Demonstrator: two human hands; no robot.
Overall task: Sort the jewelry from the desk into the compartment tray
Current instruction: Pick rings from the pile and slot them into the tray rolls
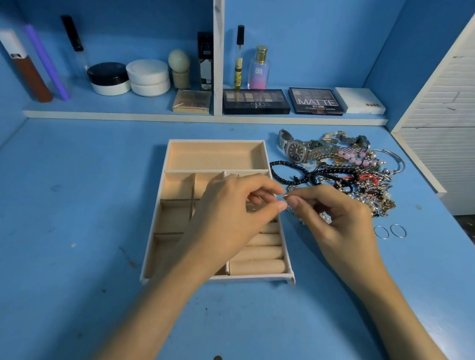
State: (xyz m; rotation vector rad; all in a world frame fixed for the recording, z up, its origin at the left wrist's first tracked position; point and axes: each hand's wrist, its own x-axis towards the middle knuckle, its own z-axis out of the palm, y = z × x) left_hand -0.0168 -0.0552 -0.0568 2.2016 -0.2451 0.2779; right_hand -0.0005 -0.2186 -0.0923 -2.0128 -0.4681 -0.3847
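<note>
1. Jewelry, mixed heap of chains, beads and bangles: laid tangled on the blue painted desk, to the right of the white-rimmed, beige-lined compartment tray.
2. Compartment tray: set at the middle of the desk. One long compartment is seen at the rear, small square cells at the left, and a row of beige padded rolls at the front right.
3. Left hand: held over the middle of the tray, fingers curled, thumb and forefinger closed together on a small silver piece.
4. Right hand: held over the desk just beside the tray's right wall, thumb and forefinger clamped on the same piece, the other fingers loosely curled.
5. Small silver piece: pinched between both hands above the tray's right wall; too small to be identified.
6. Silver metal wristwatch with dark dial: placed at the left rear edge of the heap, near the tray's rear right corner.
7. Black beaded bracelet: laid between the wristwatch and the hands, just beside the tray.
8. Two thin silver hoops: laid flat side by side, right of the right hand, apart from the heap.
9. Rear shelf: two dark eyeshadow palettes, a pink-and-blue perfume bottle and round jars are stored there.
</note>
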